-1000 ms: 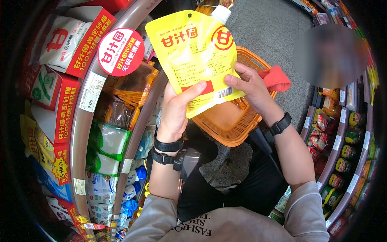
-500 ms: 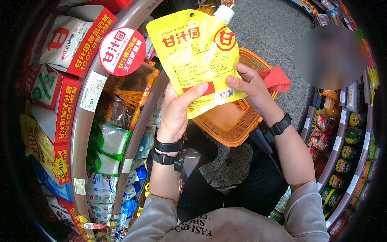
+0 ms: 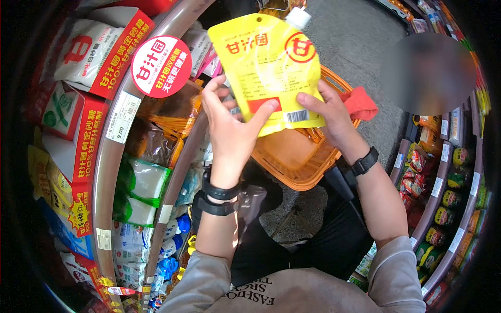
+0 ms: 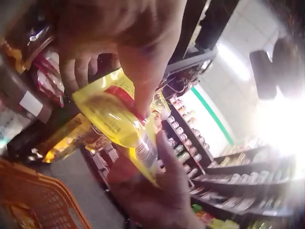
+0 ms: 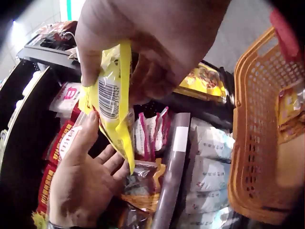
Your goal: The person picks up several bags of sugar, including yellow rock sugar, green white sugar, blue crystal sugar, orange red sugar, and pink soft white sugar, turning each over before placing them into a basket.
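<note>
A yellow spouted pouch (image 3: 266,57) with red print and a white cap is held upright in front of the shelves. My right hand (image 3: 329,112) pinches its lower right corner by the barcode, thumb on the front. My left hand (image 3: 229,125) is spread out, and only its thumb tip touches the pouch's lower edge. The right wrist view shows the pouch (image 5: 112,95) edge-on in the right hand (image 5: 157,43), with the left hand (image 5: 86,181) palm-up beneath it. In the left wrist view the left thumb lies on the pouch (image 4: 114,114).
An orange plastic basket (image 3: 292,167) hangs under the pouch, with a red cloth (image 3: 362,101) on its far rim. At left are curved shelves (image 3: 172,172) of bagged goods and a round red sign (image 3: 160,66). Jars line the shelves (image 3: 443,193) at right. Grey floor lies ahead.
The pouch has shifted right and tilted slightly. My left hand's fingers have come off its back and spread apart; only the thumb still touches. The right hand keeps its grip.
</note>
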Motion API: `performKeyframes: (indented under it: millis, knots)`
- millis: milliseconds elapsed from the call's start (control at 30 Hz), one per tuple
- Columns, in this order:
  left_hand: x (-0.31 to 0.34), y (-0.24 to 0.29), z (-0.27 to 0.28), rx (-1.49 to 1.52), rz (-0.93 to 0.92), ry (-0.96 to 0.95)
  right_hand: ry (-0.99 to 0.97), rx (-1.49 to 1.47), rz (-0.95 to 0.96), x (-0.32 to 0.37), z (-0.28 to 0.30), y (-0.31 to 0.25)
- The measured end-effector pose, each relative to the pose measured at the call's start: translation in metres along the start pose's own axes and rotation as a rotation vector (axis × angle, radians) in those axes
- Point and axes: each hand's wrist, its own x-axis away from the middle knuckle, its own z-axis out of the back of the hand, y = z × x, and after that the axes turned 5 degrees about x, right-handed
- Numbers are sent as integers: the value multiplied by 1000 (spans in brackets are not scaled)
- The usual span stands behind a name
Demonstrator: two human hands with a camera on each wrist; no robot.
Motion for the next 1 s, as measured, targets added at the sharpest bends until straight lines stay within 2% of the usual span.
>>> performKeyframes:
  millis: [67, 100, 133, 167, 200, 267, 300, 333, 400, 500, 533, 600, 667, 700, 733, 800, 900, 1000]
  knots:
    - [6, 9, -7, -177, 108, 79, 32, 51, 35, 0, -4, 0]
    - [8, 7, -11, -9, 47, -27, 20, 79, 57, 1, -7, 2]
    - [5, -4, -16, -209, -178, -76, 8, 108, 80, 3, -8, 3]
    - [11, -9, -16, -200, -93, -204, 6, 220, 69, 5, 1, 15]
    - [10, -6, -23, 108, -83, -247, -76, 200, 105, 6, 3, 14]
    - [9, -8, -17, 478, 103, -407, -211, 192, 160, 5, 0, 6]
    - [7, -5, -13, 475, 59, -420, -258, 212, 179, 5, -1, 1]
    - [11, -1, -11, 573, 90, -401, -260, 284, 186, 3, 1, -2]
    - [12, 6, -1, 499, 62, -381, -113, 308, 180, 0, -6, 3]
    - [15, -11, -5, 627, 43, -412, 65, 304, 247, -8, -17, 5]
    - [15, -12, -3, 620, -21, -388, 18, 244, 186, -7, -13, 8]
    - [16, -9, 8, 589, 84, -403, -63, 131, 63, -3, 1, 13]
    - [6, -13, 9, 600, 1, -385, -62, 107, 58, 1, 8, 19]
    - [3, 0, 21, 583, 60, -417, -55, 100, 61, 2, 13, 21]
    - [0, 5, 28, 410, 166, -407, -19, 153, 67, 0, 20, 23]
    - [1, 8, 32, 301, 175, -320, 57, 252, 71, -3, 27, 28]
    - [4, 11, 30, 259, 32, -248, 5, 275, 92, -4, 28, 28]
    - [5, 25, 44, 12, 64, -330, -66, 243, 29, -1, 41, 39]
